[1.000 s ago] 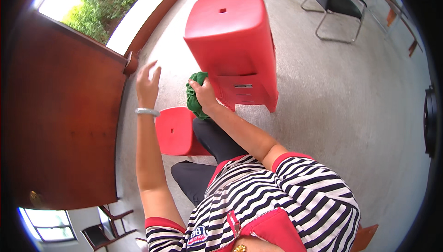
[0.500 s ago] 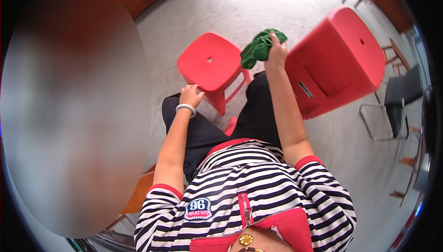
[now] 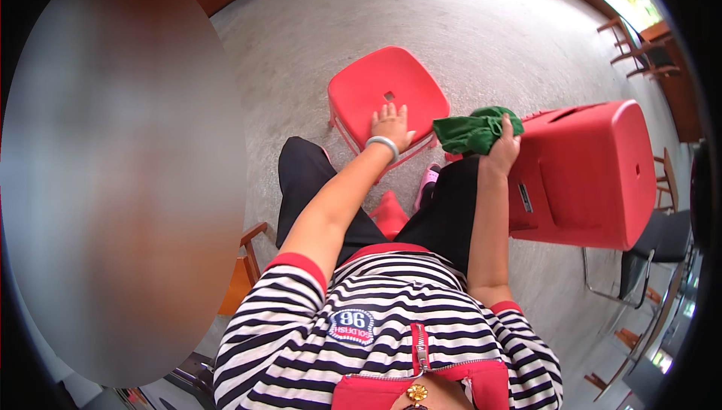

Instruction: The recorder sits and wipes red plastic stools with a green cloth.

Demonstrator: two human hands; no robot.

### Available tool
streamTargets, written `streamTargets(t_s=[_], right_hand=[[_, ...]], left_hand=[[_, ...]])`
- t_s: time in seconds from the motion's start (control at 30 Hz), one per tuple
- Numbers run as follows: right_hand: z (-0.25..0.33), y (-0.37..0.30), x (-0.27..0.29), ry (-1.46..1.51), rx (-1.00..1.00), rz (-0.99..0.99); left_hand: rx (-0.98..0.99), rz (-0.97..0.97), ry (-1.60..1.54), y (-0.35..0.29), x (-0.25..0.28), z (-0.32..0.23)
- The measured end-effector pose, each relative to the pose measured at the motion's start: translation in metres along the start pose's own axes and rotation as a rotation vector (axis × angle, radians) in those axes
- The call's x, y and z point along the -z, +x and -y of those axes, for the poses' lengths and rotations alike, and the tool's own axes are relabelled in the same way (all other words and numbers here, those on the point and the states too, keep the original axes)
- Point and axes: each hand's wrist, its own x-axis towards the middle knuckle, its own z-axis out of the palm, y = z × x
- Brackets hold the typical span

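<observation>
A red plastic stool [image 3: 387, 72] stands upright on the floor in front of my knees, with a small hole in its seat. My left hand [image 3: 392, 126] lies on the near part of that seat, fingers spread and pointing away from me. A crumpled green cloth [image 3: 474, 130] hangs in my right hand [image 3: 504, 147], whose fingers are closed round its right end. The cloth is at the right of the stool's seat. Just right of my right hand, a larger red plastic piece [image 3: 579, 177], which looks like stacked stools, has its seat top facing right.
Beneath me, part of another red seat [image 3: 389, 214] shows between my legs. A black chair with metal legs [image 3: 654, 256] stands at the right, and wooden chairs [image 3: 639, 53] are at the far right. A wooden armrest [image 3: 254, 237] is near my left side. A blurred oval covers the left.
My left hand has moved from the stool's near edge onto its seat. My right hand has drawn the cloth nearer and to the right. The view has shifted.
</observation>
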Motion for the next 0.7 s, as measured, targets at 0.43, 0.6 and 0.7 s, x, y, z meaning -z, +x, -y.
streamTargets(t_s=[0.43, 0.6, 0.7], right_hand=[[0.023, -0.004, 0.002, -0.029, 0.054, -0.016], [0.023, -0.004, -0.007, 0.036, 0.065, 0.037], [0.033, -0.008, -0.008, 0.037, 0.068, 0.037]], left_hand=[[0.141, 0.182, 0.099, 0.06, 0.032, -0.02], [0.157, 0.179, -0.079, 0.062, 0.037, 0.009], [0.161, 0.156, -0.068, 0.058, 0.038, 0.014]])
